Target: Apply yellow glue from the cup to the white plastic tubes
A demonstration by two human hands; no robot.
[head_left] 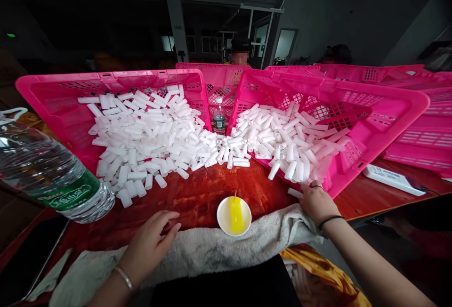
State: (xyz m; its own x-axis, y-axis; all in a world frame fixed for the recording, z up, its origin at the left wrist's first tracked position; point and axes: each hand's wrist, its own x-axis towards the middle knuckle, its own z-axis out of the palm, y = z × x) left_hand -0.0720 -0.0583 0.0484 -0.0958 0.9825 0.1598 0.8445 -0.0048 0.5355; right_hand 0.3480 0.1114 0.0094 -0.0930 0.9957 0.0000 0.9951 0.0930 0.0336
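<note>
My left hand hovers over the table's near edge, empty, thumb and fingers apart. At the near corner of the right pink basket, my right hand has its fingers curled down and partly hidden. A short white plastic tube juts out to the left from under them. A large pile of similar white tubes spills from the left basket onto the table. More tubes lie in the right basket. Between my hands sits a small white bowl holding a yellow piece with a thin stick at its top.
A big water bottle leans at the left, near a dark flat panel. A small bottle stands between the baskets. A grey towel lines the near edge. A white box lies right. Another person is behind.
</note>
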